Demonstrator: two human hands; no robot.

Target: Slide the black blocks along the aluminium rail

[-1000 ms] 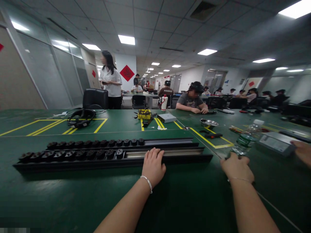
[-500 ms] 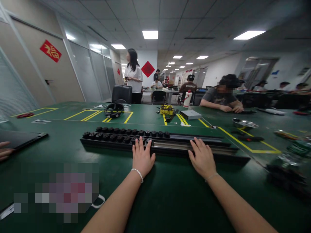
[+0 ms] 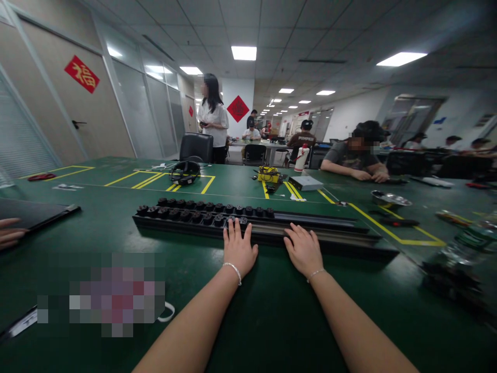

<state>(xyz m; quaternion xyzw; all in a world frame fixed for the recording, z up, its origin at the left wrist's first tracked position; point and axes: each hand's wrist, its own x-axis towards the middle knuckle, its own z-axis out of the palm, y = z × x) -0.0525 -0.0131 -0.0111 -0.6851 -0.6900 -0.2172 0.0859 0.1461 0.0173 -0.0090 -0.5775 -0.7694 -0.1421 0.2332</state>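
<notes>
Long black channels [image 3: 337,246] lie side by side across the green table in front of me. Rows of round black pieces [image 3: 198,217] stand in their left stretch. My left hand [image 3: 239,253] is spread, its fingertips at the right end of the nearer row of pieces, palm over the channel's front edge. To its right, my right hand [image 3: 305,251] rests with its fingers extended on the front channel, over a stretch where no pieces stand. Neither hand is closed around anything. The fingertips partly hide the last pieces.
At the far left is another person's hand [image 3: 12,233] on a dark flat panel [image 3: 34,212]. Beyond the channels lie a black headset [image 3: 185,173], a yellow cable bundle [image 3: 268,174] and a grey box [image 3: 306,183]. A metal bowl [image 3: 390,199] and a water bottle [image 3: 469,243] stand at right.
My right hand has moved left along the channel, closer to my left hand. My left hand appears slightly farther right, and the whole view has shifted a little.
</notes>
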